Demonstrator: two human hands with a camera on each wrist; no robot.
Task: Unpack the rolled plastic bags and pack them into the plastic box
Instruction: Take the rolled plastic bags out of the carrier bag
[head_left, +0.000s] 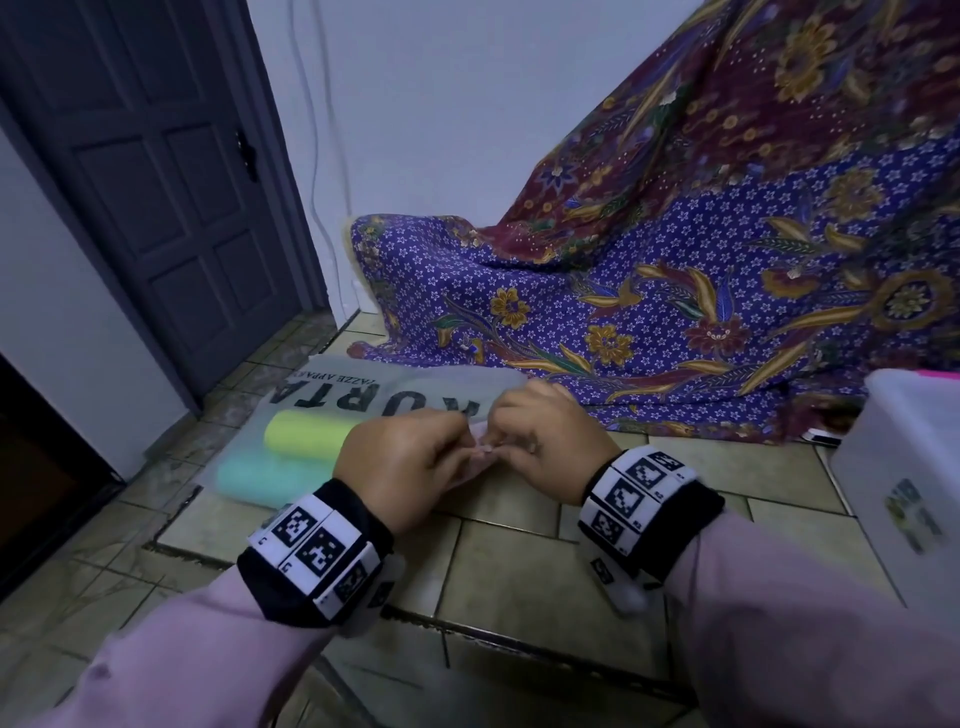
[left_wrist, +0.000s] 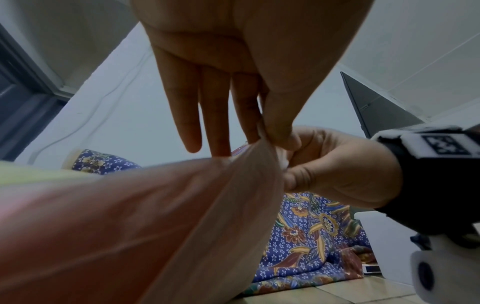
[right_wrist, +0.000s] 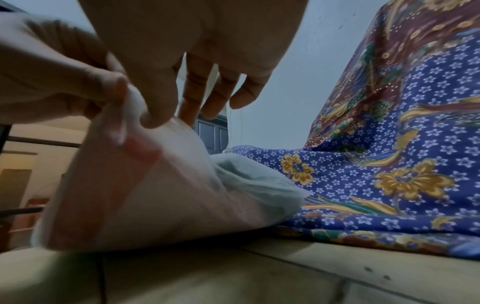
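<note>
— Tiled floor (head_left: 519, 561), beige squares with dark grout; what lies on it?

— Toward its far left, a translucent grey plastic package printed with black letters (head_left: 363, 387) lies flat. Inside it show a yellow-green roll of plastic bags (head_left: 306, 434) and, nearer the person, a teal roll of plastic bags (head_left: 260, 478), side by side and touching.

— And the hands?

— Both are raised just above the floor's middle, close together. The left hand (head_left: 410, 462) pinches a thin pale pink plastic bag (left_wrist: 155, 216) between thumb and forefinger, its other fingers (left_wrist: 189, 115) held straight. The right hand (head_left: 550, 441) pinches the same gathered edge right beside it, thumb against a curled forefinger, with the remaining fingers loosely bent.

— Where does the bag go from there?

— From the right wrist it hangs down from the pinch to the floor, with a pinker band across it and a pale greenish-white fold (right_wrist: 254, 181) behind. Whether it is still joined to a roll, I cannot tell.

— The box?

— A translucent white plastic box (head_left: 904, 467) stands at the floor's right edge, a coloured label on its side.

— Behind?

— A purple and maroon floral batik cloth (head_left: 675, 291) drapes down onto the far floor; a dark grey panelled door (head_left: 171, 182) stands at the far left beside a white wall (head_left: 441, 104).
</note>
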